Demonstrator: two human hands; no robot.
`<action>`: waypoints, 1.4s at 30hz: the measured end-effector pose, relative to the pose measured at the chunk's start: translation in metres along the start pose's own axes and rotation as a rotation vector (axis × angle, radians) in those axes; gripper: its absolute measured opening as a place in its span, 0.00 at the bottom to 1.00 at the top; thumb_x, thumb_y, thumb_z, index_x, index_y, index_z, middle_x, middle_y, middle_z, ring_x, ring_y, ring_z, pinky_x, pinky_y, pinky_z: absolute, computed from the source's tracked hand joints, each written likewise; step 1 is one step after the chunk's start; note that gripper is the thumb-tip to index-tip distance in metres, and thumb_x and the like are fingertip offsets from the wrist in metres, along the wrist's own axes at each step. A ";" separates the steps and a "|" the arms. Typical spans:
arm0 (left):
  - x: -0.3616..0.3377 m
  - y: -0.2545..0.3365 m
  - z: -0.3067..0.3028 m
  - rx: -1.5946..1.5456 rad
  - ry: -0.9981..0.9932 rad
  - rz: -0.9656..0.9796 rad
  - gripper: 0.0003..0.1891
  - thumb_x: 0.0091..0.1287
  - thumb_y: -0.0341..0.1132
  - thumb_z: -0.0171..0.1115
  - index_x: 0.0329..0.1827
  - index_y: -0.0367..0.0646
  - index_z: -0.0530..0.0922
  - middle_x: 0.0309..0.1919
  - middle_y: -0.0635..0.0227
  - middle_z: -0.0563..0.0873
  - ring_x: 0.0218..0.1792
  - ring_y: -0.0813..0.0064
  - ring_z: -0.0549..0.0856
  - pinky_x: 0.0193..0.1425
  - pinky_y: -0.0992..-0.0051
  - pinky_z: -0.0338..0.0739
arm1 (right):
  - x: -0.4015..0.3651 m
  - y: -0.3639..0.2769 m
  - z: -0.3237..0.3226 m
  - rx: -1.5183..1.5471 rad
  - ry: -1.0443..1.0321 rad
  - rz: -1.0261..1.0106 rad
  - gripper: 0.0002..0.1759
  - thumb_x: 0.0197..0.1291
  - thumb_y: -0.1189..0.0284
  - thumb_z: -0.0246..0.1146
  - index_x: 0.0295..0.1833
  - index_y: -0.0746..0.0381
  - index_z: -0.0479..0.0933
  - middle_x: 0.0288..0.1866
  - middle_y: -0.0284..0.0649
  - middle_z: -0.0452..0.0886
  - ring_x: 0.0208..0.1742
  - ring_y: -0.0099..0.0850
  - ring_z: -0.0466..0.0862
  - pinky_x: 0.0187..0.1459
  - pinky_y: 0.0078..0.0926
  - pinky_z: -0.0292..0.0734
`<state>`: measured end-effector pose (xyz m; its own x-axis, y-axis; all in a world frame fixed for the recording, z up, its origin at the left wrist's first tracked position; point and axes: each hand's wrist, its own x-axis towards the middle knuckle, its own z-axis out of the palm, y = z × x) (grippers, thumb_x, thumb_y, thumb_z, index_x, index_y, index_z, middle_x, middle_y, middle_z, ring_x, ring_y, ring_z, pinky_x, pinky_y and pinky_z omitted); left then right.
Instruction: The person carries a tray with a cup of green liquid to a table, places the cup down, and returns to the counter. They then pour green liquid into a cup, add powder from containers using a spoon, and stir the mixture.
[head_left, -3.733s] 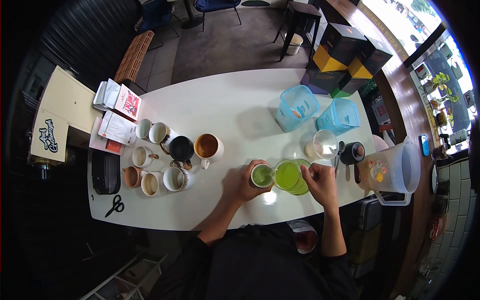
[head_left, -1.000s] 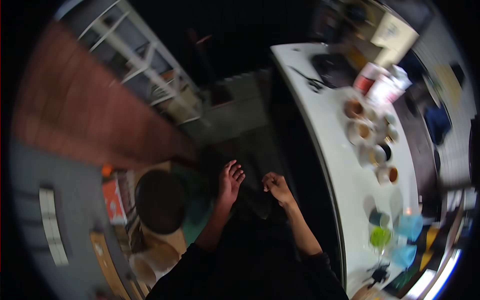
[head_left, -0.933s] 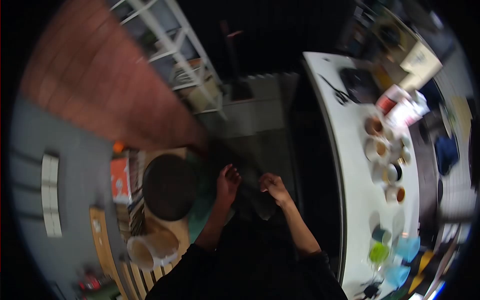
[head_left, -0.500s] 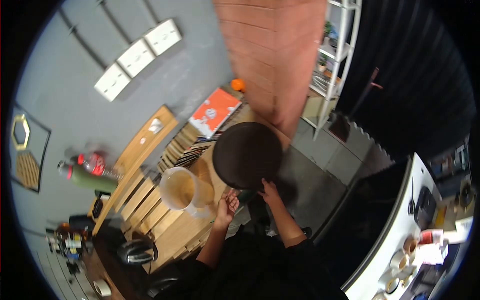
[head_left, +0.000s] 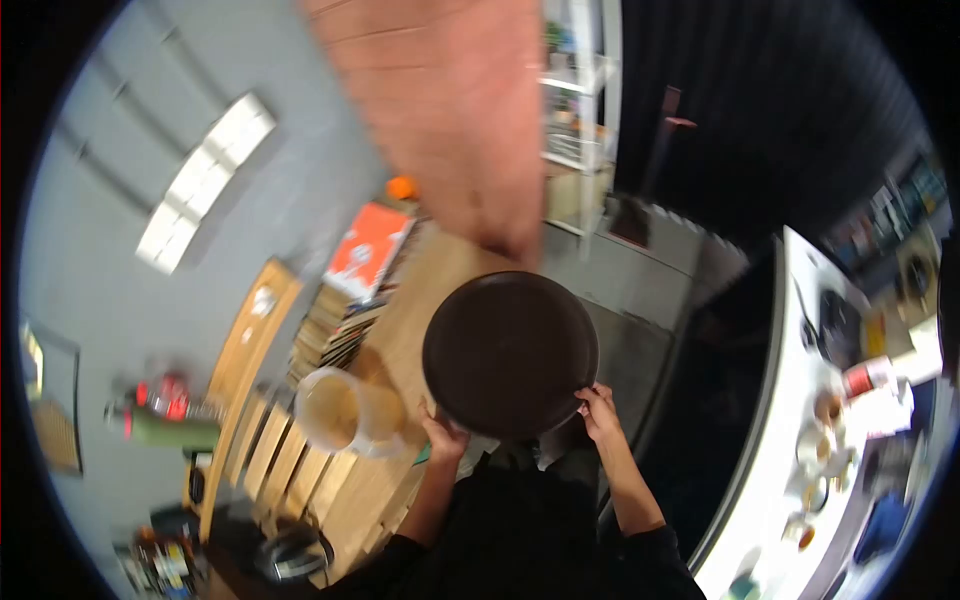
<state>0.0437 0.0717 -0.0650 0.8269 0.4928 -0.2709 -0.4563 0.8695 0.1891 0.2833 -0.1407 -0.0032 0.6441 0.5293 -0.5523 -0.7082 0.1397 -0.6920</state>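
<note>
A round dark brown tray (head_left: 510, 354) is held in front of my body, its flat face toward the camera. My right hand (head_left: 600, 412) pinches its lower right rim. At the lower left rim, my left hand (head_left: 442, 432) touches the tray's edge, thumb up and the other fingers partly hidden beneath it. Just left of that hand, a translucent plastic pitcher (head_left: 345, 412) stands on the wooden bench (head_left: 440, 270).
A row of records or books (head_left: 325, 330) with an orange-and-white sleeve (head_left: 370, 250) lies along the wall. A wooden chair (head_left: 250, 340) is at left, a brick pillar (head_left: 450, 120) ahead. At right runs a white counter (head_left: 775, 450) with cups and tape rolls.
The view has turned to the right. The tray is nearer and lower, and my left hand, earlier open beside it, has come to its rim. My right hand has moved right with the tray.
</note>
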 end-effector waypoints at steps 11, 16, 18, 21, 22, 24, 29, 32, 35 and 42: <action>0.087 -0.163 0.135 0.369 -0.207 -0.870 0.24 0.64 0.47 0.50 0.50 0.35 0.80 0.44 0.58 0.87 0.43 0.61 0.85 0.51 0.63 0.80 | -0.257 -0.027 -0.146 -0.008 0.518 -0.476 0.15 0.56 0.80 0.56 0.49 0.73 0.79 0.45 0.44 0.85 0.46 0.29 0.81 0.54 0.27 0.74; 0.084 -0.248 0.126 0.459 -0.312 -1.159 0.22 0.61 0.42 0.51 0.49 0.33 0.79 0.44 0.56 0.86 0.41 0.60 0.86 0.48 0.66 0.81 | -0.351 0.016 -0.164 -0.314 1.111 -0.463 0.14 0.71 0.68 0.56 0.47 0.69 0.79 0.36 0.36 0.82 0.40 0.22 0.77 0.45 0.23 0.73; 0.076 -0.282 0.128 0.435 -0.392 -1.225 0.22 0.60 0.42 0.53 0.49 0.32 0.79 0.44 0.55 0.86 0.41 0.59 0.86 0.48 0.66 0.82 | -0.365 0.042 -0.194 -0.186 1.355 -0.711 0.12 0.71 0.70 0.57 0.45 0.68 0.79 0.33 0.32 0.80 0.33 0.20 0.76 0.37 0.19 0.73; 0.048 -0.310 0.148 0.619 -0.279 -1.203 0.21 0.58 0.41 0.55 0.47 0.33 0.80 0.42 0.55 0.87 0.40 0.58 0.86 0.49 0.65 0.82 | -0.403 0.022 -0.194 -0.221 1.786 -0.689 0.12 0.64 0.72 0.64 0.49 0.68 0.77 0.39 0.39 0.82 0.38 0.27 0.82 0.40 0.24 0.78; 0.048 -0.318 0.145 0.620 -0.294 -1.265 0.22 0.59 0.42 0.54 0.49 0.33 0.80 0.44 0.55 0.86 0.43 0.58 0.85 0.52 0.64 0.81 | -0.413 0.012 -0.199 -0.348 1.865 -0.715 0.15 0.60 0.73 0.65 0.50 0.68 0.76 0.42 0.44 0.81 0.40 0.33 0.82 0.41 0.29 0.78; 0.045 -0.329 0.139 0.623 -0.305 -1.332 0.23 0.61 0.43 0.53 0.51 0.34 0.80 0.47 0.54 0.86 0.46 0.58 0.85 0.55 0.63 0.80 | -0.428 -0.006 -0.213 -0.580 1.993 -0.698 0.23 0.53 0.74 0.69 0.55 0.66 0.74 0.51 0.51 0.76 0.44 0.46 0.82 0.43 0.38 0.78; 0.070 -0.338 0.104 0.768 -0.199 -1.166 0.20 0.54 0.39 0.57 0.46 0.33 0.80 0.43 0.56 0.86 0.43 0.58 0.86 0.51 0.63 0.82 | -0.440 -0.036 -0.259 -0.943 2.067 -0.429 0.38 0.51 0.63 0.72 0.65 0.63 0.65 0.59 0.54 0.71 0.42 0.53 0.83 0.40 0.46 0.79; 0.045 -0.334 0.140 0.709 -0.228 -1.185 0.26 0.56 0.44 0.53 0.51 0.34 0.79 0.47 0.54 0.86 0.45 0.55 0.85 0.54 0.62 0.80 | -0.424 -0.026 -0.287 -1.039 1.992 -0.067 0.48 0.45 0.52 0.73 0.68 0.64 0.63 0.54 0.56 0.74 0.39 0.54 0.84 0.37 0.47 0.80; 0.056 -0.323 0.124 0.596 -0.255 -1.166 0.22 0.54 0.40 0.56 0.47 0.32 0.80 0.45 0.54 0.86 0.44 0.57 0.86 0.52 0.62 0.82 | -0.417 -0.031 -0.289 -0.888 1.999 -0.061 0.42 0.42 0.54 0.75 0.59 0.65 0.69 0.49 0.52 0.79 0.42 0.52 0.82 0.41 0.46 0.79; 0.049 -0.298 0.130 0.567 -0.115 -1.115 0.25 0.56 0.40 0.54 0.51 0.29 0.78 0.46 0.52 0.86 0.44 0.55 0.86 0.55 0.61 0.81 | -0.412 -0.095 -0.238 -0.992 1.833 -0.187 0.33 0.38 0.63 0.77 0.51 0.64 0.73 0.44 0.47 0.80 0.43 0.49 0.83 0.41 0.45 0.79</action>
<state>0.2633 -0.1675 -0.0126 0.7077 -0.5309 -0.4661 0.6903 0.6599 0.2966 0.1546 -0.5713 0.1794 0.5930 -0.7654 0.2500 -0.6592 -0.6397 -0.3952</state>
